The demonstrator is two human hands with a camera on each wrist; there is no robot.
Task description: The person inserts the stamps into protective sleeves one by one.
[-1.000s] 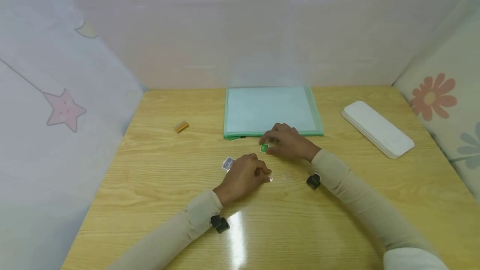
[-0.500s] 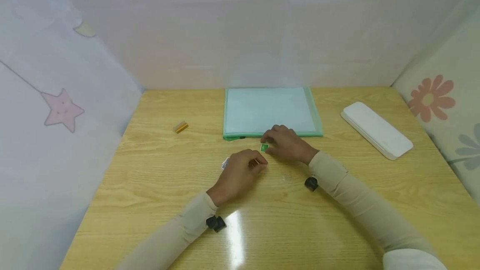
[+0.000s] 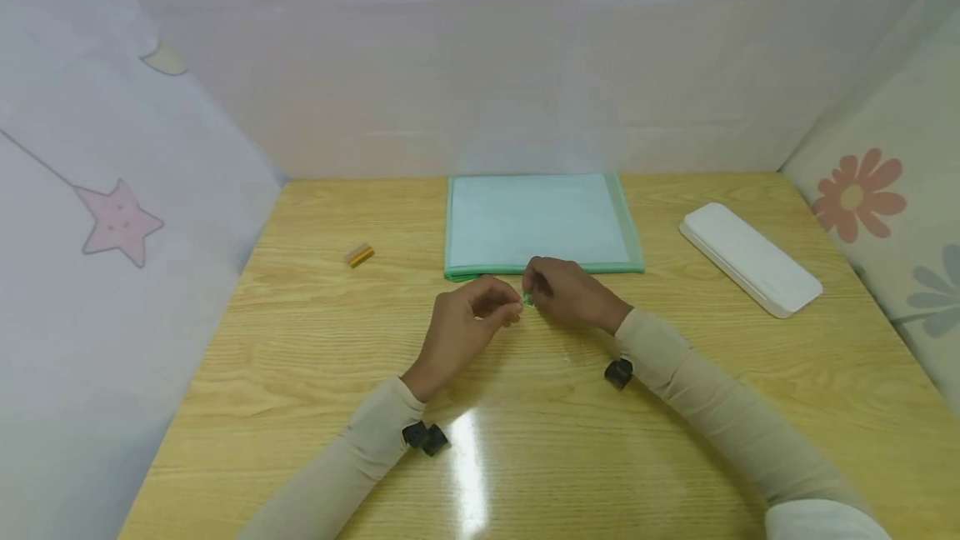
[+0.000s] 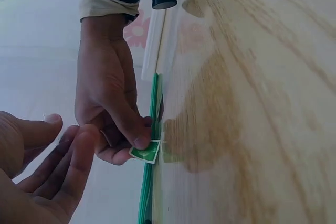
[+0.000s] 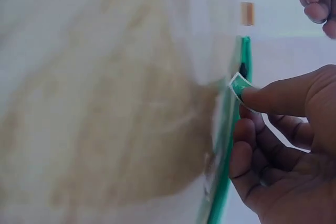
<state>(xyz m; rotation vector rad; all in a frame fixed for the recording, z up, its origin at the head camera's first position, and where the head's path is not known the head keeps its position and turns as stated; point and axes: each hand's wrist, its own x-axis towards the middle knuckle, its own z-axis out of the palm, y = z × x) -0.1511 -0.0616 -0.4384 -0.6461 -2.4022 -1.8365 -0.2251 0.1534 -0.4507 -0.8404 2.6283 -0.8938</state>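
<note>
A small green stamp (image 5: 239,85) with a white border is pinched between the thumb and fingers of my right hand (image 3: 576,294). In the right wrist view it bends slightly. My left hand (image 3: 461,330) is just left of it in the head view, fingertips near the stamp. The left wrist view shows a gap between the left thumb (image 4: 51,121) and curved fingers. A tiny clear sliver shows at that thumb's tip. Just behind the hands lies a pale zip pouch (image 3: 536,219) with green edging. The blue-grey stamp seen earlier is hidden by my left hand.
A white oblong case (image 3: 750,259) lies at the right of the wooden table (image 3: 315,407). On the left is a small brown-and-orange block (image 3: 360,254). Faint clear film pieces (image 3: 576,354) lie near my right wrist. Printed cloth walls surround the table.
My left hand has moved up and away from me, toward the right hand, and its fingertips have parted. The right fingers now pinch the green stamp and tilt it up. The blue-grey stamp became covered.
</note>
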